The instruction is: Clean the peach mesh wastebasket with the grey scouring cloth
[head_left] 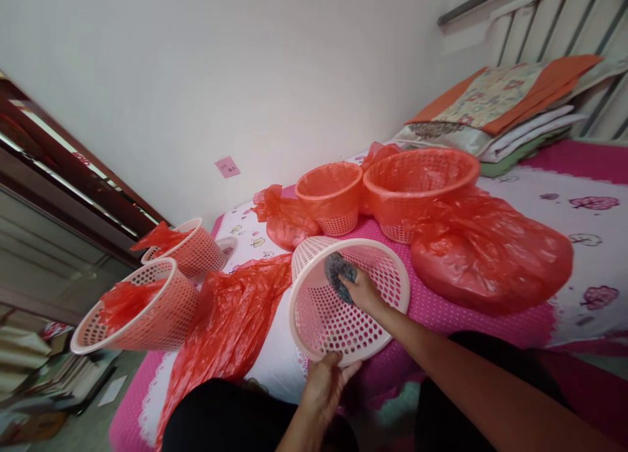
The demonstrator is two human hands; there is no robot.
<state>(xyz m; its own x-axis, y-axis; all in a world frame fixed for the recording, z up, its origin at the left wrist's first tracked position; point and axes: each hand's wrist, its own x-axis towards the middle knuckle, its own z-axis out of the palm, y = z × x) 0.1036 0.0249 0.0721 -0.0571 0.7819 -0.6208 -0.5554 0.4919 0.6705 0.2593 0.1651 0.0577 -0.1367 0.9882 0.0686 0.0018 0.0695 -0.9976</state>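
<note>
A pale pink plastic basket [349, 243] with round holes lies tilted on the bed, its mouth facing me. My left hand [326, 386] grips its near rim, thumb over the edge and fingers below. Inside the basket's mouth, my right hand [363, 288] is closed on a grey cloth [338, 272], which is against the inner wall. Part of the cloth is hidden by the fingers. Left of the basket a red plastic bag [235, 308] lies spread over the bed edge.
Two pink baskets with red plastic inside, one nearer [167, 314] and one farther [199, 252], stand at the left. Behind are a small red-lined basket [338, 226] and a larger one [395, 233]. A full red bag [495, 256] sits right; folded bedding [500, 99] lies beyond.
</note>
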